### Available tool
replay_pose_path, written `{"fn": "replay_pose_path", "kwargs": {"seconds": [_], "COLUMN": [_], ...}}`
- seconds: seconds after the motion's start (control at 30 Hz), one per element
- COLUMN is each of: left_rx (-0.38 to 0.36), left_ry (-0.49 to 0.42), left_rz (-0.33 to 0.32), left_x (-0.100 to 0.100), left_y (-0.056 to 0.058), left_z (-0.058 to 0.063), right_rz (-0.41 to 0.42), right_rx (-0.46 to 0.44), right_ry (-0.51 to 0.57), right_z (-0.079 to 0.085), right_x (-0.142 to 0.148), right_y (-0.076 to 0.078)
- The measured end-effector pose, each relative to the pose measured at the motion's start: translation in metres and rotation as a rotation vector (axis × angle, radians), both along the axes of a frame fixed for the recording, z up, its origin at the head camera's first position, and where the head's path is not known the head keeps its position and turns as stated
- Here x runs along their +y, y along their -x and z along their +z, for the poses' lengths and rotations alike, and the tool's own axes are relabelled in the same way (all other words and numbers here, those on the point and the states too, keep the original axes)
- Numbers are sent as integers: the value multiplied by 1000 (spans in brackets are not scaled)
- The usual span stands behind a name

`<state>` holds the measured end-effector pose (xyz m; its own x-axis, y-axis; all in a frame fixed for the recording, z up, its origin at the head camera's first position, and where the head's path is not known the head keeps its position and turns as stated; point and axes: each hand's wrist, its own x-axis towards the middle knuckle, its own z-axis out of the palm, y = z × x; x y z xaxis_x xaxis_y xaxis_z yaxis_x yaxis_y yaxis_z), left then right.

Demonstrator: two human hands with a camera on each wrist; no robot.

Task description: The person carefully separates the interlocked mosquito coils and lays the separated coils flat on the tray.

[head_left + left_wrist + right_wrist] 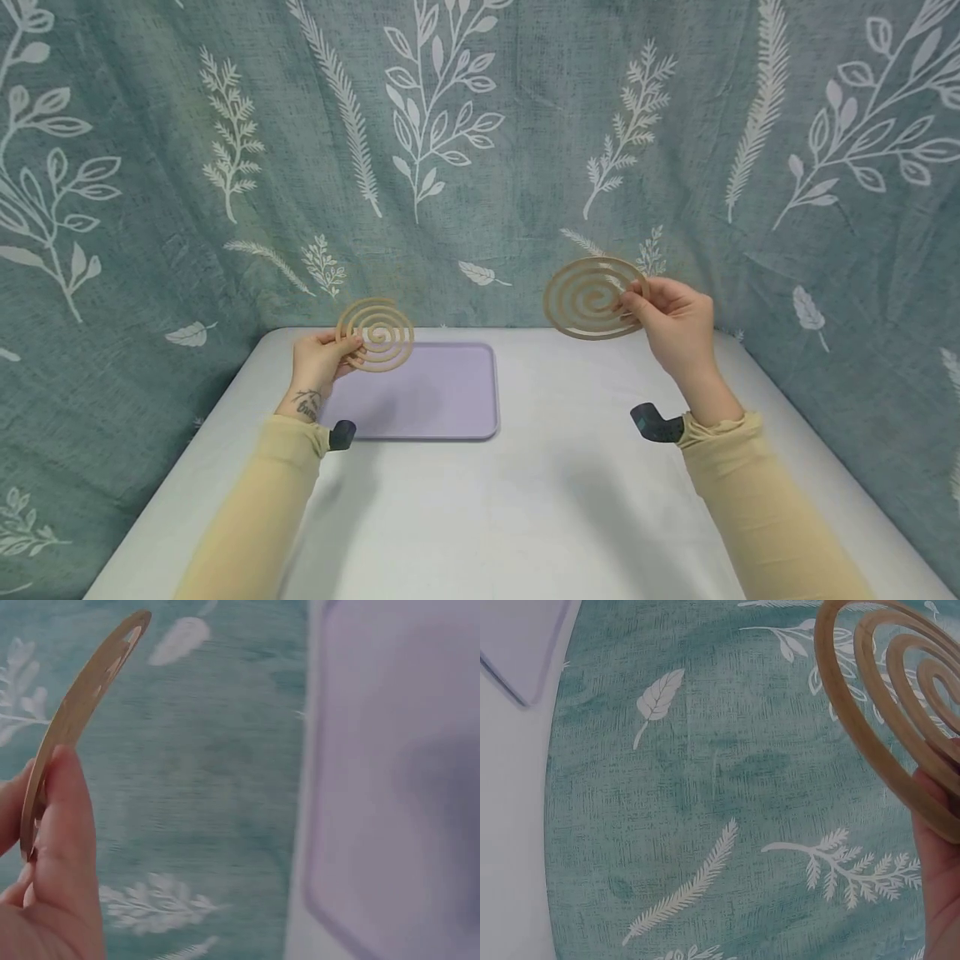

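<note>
My left hand (318, 362) holds a tan mosquito coil (378, 335) by its left edge, over the back left part of a lilac tray (435, 408). In the left wrist view this coil (71, 709) appears nearly edge-on, pinched between thumb and fingers. Farther right and slightly higher, my right hand (681, 321) pinches a second mosquito coil (595, 300) at its right edge. The right wrist view shows part of that coil's rings (885, 766), with fingertips against the lower side. Both coils are raised above the table, their spiral faces toward the head camera.
The tray lies on the left half of a white table (480, 517). Behind and beside the table hangs a teal curtain (517, 167) with white leaf prints. Dark wrist cameras (656, 423) stick out inward from both yellow sleeves.
</note>
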<state>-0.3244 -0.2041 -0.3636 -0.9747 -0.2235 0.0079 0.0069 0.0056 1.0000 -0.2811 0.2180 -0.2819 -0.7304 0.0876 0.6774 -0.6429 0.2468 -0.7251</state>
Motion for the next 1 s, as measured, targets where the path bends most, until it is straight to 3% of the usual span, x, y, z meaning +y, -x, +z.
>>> {"fn": "replay_pose_path", "kwargs": {"seconds": [0.1, 0.3, 0.43, 0.6, 0.7, 0.77, 1.0], "left_rx": [-92, -244, -301, -333, -339, -323, -237], "left_ry": [12, -14, -14, 72, 186, 310, 722], "left_rz": [20, 94, 113, 113, 118, 124, 164], "left_x": [-3, -16, -22, -27, -28, -27, -14], "left_y": [10, 24, 26, 22, 20, 18, 14], "left_z": [-21, -57, -77, -93, -99, -101, -97], "right_rz": [-24, -9, -38, -60, -67, -73, -69], "right_rx": [8, 11, -12, -17, -11, -10, -2], "right_ry": [-24, 28, 32, -1, -19, -29, -22], "right_z": [-1, -5, -8, -9, -10, -12, -13], "right_x": [-1, 2, 4, 5, 6, 7, 10], "right_y": [-1, 1, 0, 0, 0, 0, 0]}}
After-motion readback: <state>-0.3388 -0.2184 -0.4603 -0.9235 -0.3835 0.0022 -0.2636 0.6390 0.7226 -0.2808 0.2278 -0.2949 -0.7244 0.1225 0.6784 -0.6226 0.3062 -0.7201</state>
